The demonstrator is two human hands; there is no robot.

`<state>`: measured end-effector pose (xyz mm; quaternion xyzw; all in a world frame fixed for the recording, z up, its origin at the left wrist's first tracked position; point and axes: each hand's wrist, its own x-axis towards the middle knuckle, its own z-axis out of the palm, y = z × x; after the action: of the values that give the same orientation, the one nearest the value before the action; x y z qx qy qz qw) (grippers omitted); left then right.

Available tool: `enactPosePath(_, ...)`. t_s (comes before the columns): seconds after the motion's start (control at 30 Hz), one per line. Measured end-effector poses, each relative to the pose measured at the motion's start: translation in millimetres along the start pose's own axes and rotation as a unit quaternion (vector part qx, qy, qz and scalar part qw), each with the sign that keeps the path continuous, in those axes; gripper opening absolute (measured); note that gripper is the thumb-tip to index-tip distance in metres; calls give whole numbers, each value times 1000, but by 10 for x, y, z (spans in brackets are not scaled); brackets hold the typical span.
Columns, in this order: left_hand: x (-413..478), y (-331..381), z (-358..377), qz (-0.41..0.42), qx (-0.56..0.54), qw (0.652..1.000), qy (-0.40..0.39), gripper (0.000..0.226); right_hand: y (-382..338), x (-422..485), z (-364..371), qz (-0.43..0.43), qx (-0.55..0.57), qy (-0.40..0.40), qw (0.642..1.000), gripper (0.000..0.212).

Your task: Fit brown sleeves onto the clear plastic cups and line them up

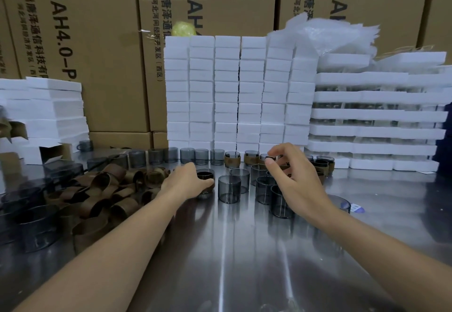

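The left hand (188, 181) grips an upright, sleeved smoky cup (205, 181) on the steel table (232, 250). At two o'clock, the right hand (297, 184) pinches another cup's (269, 158) rim.

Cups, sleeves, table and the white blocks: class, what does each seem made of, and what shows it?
Cups: clear smoky plastic; the table shows through them.
Sleeves: matte brown bands, perhaps leather or card; some lie bent.
Table: brushed steel, streaky reflections.
Blocks: probably white foam, matte and soft-edged.
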<state>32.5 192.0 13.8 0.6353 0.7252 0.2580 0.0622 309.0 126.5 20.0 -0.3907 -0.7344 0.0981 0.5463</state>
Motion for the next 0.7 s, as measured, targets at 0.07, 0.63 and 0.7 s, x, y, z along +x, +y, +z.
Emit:
enactPosePath(0.07,18,6,-9,13,-122,991,-55,78,12,-2,5,-3,-12,-7,1000,5)
enactPosePath(0.63,-77,174,-97,115,-182,975,-63,24,126,39,-37,6,-71,-22,997,11)
enactPosePath(0.7,-136,265,-103,129,-195,968,-94,41,134,28,-46,7,-114,-45,992,7)
